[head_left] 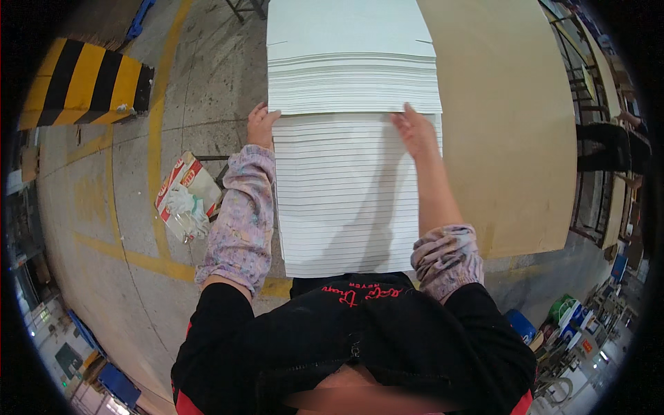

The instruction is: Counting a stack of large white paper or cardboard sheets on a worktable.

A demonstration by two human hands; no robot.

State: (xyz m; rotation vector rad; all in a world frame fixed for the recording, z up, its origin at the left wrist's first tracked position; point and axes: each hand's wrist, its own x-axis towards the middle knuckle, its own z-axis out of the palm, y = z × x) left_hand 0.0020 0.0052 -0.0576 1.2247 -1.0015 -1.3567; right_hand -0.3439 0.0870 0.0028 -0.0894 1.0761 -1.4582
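White cardboard sheets are laid out in front of me in two groups. The far stack is layered toward me and has short slits near its sides. Closer to my body lie fanned sheets, their edges showing as many thin parallel lines. My left hand rests at the left side, where the two groups meet, thumb and fingers apart against the edge. Over the right part of that junction is my right hand, its fingers stretched out, one of them overlapping the far stack's front edge. Patterned sleeve covers are on both forearms.
A large brown board lies right of the sheets. On the left stand a yellow-and-black striped barrier and a red-and-white package with white gloves on it. Another person is at the far right, near racks.
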